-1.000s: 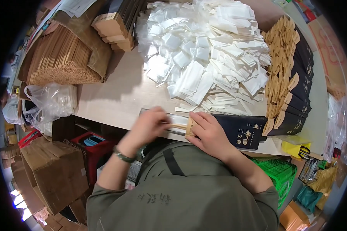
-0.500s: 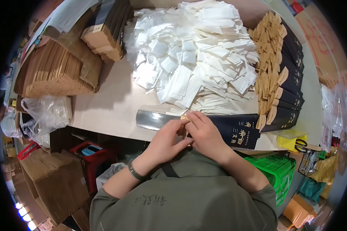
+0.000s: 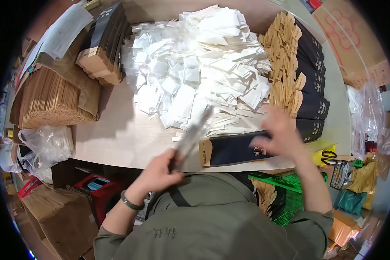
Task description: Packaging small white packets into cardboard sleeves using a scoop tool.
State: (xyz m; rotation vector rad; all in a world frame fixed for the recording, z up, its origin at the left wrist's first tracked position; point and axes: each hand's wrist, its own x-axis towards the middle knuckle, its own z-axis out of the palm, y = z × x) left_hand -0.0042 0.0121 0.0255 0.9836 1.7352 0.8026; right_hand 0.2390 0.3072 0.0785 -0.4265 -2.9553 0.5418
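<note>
Dark sleeve (image 3: 229,149): is lying flat along the near edge of the table (image 3: 110,134), its tan end facing left and its other end running under the right hand.
Left hand (image 3: 158,170): is closing its thumb and fingers around the near end of a shiny strip (image 3: 194,135), which is slanting up and away toward the white packets (image 3: 229,50).
Right hand (image 3: 281,132): is hovering over the right part of the sleeve, loosely spread and gripping nothing visible; it is blurring, so I cannot tell whether its fingertips are touching the sleeve.
Edge risk: the sleeve is resting so close to the table's near edge that a brush from either forearm could be tipping it off.
Strip risk: the far end is pointing into loosely heaped packets, so a wide swing could be dragging some of them out of the pile.
Fan risk: the stacked sleeves (image 3: 312,82) at the right are overlapping loosely, so a knock from the right hand could be sending them sliding.
Sleeve print: pale characters are showing on the dark faces, with small dark lettering sitting on the tan end.
Other writing: dark brush-style characters are crossing the green shirt (image 3: 203,216), a red outline emblem is marking the cardboard box (image 3: 333,28), and faint print is covering the paper sheet (image 3: 67,32).
</note>
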